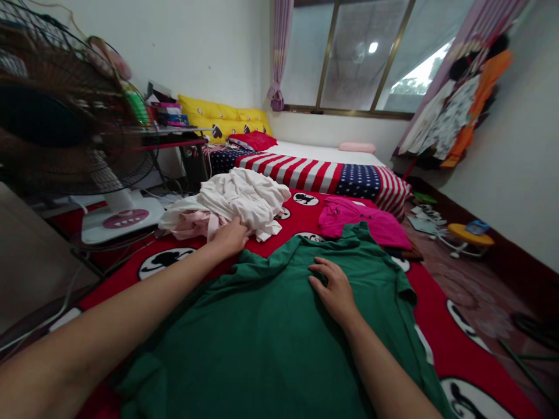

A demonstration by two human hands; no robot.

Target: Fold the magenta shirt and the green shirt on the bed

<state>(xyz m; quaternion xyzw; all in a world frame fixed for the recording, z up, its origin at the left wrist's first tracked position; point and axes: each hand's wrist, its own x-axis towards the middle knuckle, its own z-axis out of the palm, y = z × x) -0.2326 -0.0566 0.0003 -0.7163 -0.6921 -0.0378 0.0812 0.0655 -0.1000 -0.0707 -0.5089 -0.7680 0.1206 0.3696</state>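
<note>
A green shirt [262, 326] lies spread out in front of me, its upper edge wrinkled. My right hand [335, 291] rests over its upper middle, fingers bent but apart, holding nothing. Beyond the shirt's upper left sits a heap of white cloth [244, 198], with a pale pink piece [196, 224] at its lower left. My left hand [230, 237] reaches to the near edge of this heap, fingers closed at the white cloth; the fingertips are partly hidden. A bright pink garment [362, 221] lies folded past the shirt's upper right.
Under the clothes spreads a red cover [463, 337] with black-and-white ovals. A fan [116, 203] stands close on the left, beside a cluttered table [174, 131]. Behind is a bed with a striped, starred cover [297, 171]. At right stands a yellow-topped stool [469, 234].
</note>
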